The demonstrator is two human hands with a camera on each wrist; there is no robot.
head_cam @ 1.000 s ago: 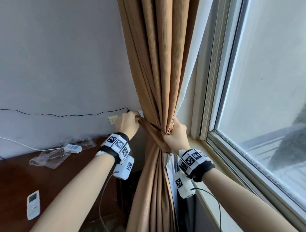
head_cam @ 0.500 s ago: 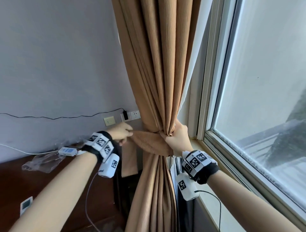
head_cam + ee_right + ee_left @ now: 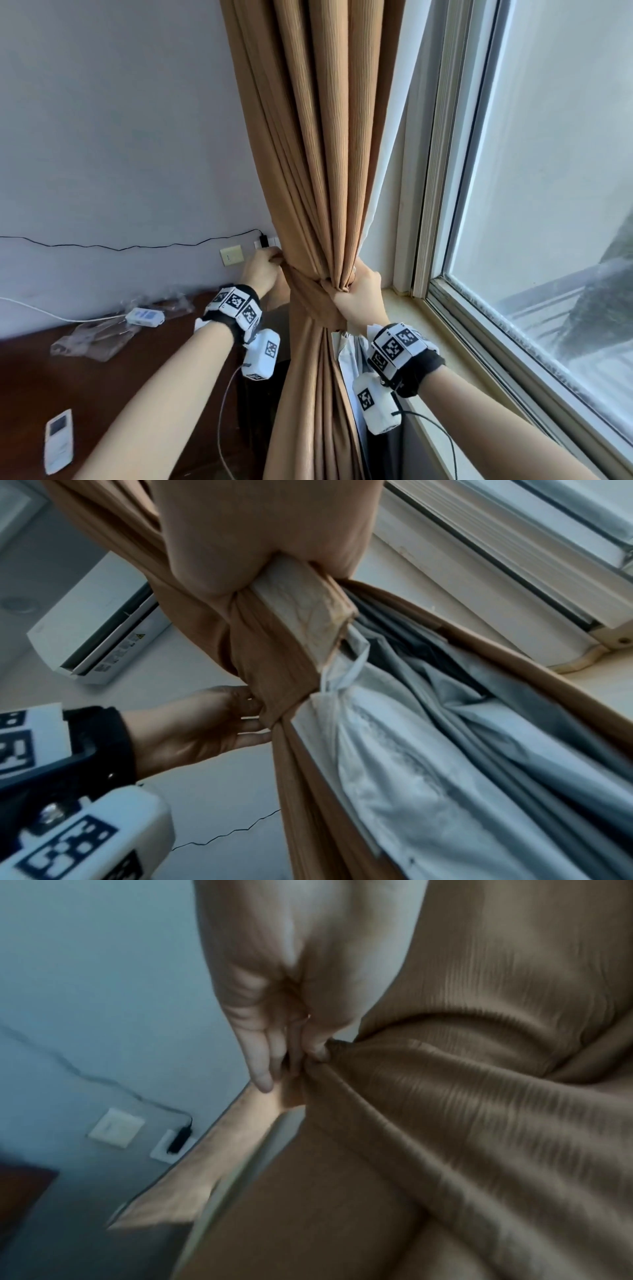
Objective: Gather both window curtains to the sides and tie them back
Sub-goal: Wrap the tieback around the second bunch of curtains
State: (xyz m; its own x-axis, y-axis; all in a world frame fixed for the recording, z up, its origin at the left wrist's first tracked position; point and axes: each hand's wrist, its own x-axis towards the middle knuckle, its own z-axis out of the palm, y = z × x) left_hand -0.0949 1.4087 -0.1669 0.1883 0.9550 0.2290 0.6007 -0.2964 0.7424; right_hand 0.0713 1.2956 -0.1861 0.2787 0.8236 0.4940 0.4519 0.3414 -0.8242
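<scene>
A tan curtain (image 3: 318,154) hangs gathered between the wall and the window, with its grey-white lining (image 3: 349,356) showing below. A matching tan tieback band (image 3: 308,298) wraps around the bunch at hand height. My left hand (image 3: 265,270) is on the wall side of the curtain, and its fingers (image 3: 263,1069) pinch one end of the band (image 3: 428,1096). My right hand (image 3: 359,294) grips the bunch on the window side. In the right wrist view the right hand (image 3: 240,534) clamps the other band end (image 3: 267,674), whose pale backing shows. The left hand (image 3: 205,723) is visible behind it.
A dark wooden desk (image 3: 41,377) at lower left holds a white remote (image 3: 59,442), a plastic bag (image 3: 96,339) and a small white device (image 3: 144,317). A plugged wall socket (image 3: 263,241) sits just behind my left hand. The window sill (image 3: 428,329) and glass (image 3: 548,171) are on the right.
My left hand, which had pulled the band end out to the left, has come back against the curtain beside the socket. The right hand has kept its grip in place.
</scene>
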